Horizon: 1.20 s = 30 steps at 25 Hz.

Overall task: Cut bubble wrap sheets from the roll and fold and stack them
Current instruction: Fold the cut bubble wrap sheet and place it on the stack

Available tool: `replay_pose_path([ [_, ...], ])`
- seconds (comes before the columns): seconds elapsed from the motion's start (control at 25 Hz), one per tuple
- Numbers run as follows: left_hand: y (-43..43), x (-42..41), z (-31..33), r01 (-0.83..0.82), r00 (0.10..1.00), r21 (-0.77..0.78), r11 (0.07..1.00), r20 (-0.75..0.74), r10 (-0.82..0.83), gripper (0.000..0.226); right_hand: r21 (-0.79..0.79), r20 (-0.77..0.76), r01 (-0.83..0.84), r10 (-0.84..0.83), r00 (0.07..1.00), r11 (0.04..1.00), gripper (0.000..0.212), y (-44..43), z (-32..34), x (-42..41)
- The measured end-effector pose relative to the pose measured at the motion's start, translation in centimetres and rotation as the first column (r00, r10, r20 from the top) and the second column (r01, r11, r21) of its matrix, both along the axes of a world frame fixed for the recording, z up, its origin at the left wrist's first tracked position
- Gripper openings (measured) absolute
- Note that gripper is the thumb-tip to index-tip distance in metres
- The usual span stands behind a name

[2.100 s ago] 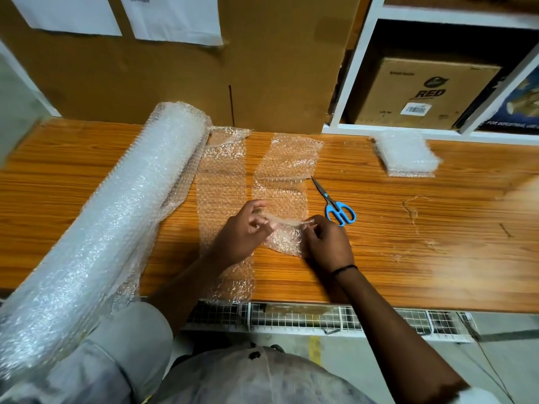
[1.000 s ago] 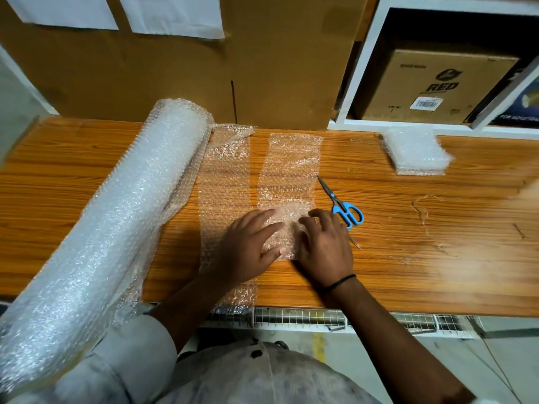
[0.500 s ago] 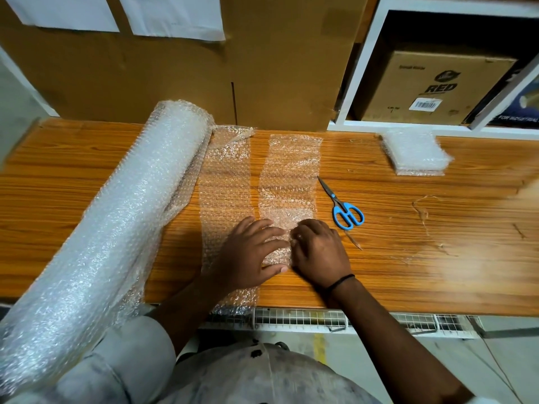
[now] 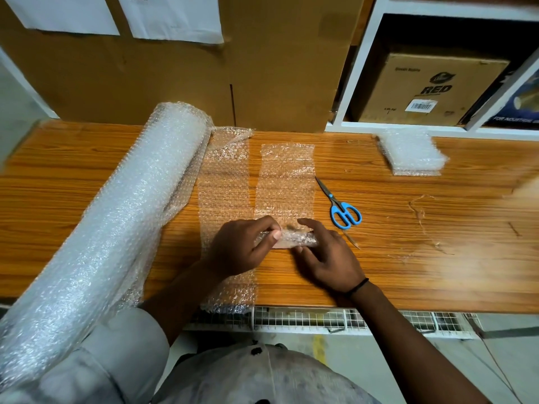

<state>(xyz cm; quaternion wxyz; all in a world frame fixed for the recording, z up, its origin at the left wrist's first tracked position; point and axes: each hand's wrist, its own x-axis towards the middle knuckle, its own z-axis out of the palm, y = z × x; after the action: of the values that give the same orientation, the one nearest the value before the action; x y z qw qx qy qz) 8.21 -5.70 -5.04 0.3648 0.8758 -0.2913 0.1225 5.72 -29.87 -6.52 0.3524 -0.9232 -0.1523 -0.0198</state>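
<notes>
Wooden bench [image 4: 408, 258], bubble wrap folding.
Both hands, left [image 4: 242, 252] and right [image 4: 326, 258], pinch the cut sheet's [image 4: 287, 182] folded near end between them.

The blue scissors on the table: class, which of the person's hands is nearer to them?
Right. The right hand lies just below-left of the scissors, near their handles; the left hand is farther off, across the folded strip.

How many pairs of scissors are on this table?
1. The blue-handled scissors lie on the wooden table, just right of the cut bubble wrap strip and beyond the right hand. Nothing suggests another pair hidden.
</notes>
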Motion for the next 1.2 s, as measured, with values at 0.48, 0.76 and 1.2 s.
replay_pose_path([
  [0.48, -1.6, 3.9, 0.0, -0.307, 0.923, 0.038, 0.951, -0.231, 0.307, 0.074, 0.188, -0.065, 0.303, -0.296, 0.953, 0.934, 0.069, 1.6, 0.9, 6.3],
  [0.76, -2.1, 5.6, -2.8, -0.332, 0.937, 0.303, 0.893, -0.003, 0.349, 0.073, 0.128, 0.015, 0.403, -0.408, 0.913, 0.906, 0.067, 3.4, -0.8, 8.0],
  [1.2, -0.9, 6.9, -4.8, -0.095, 0.971, 0.656, 0.748, -0.106, 0.216, 0.070, -0.399, 0.223, 0.205, -0.122, 0.967, 0.894, 0.056, 5.1, -3.7, 6.7],
])
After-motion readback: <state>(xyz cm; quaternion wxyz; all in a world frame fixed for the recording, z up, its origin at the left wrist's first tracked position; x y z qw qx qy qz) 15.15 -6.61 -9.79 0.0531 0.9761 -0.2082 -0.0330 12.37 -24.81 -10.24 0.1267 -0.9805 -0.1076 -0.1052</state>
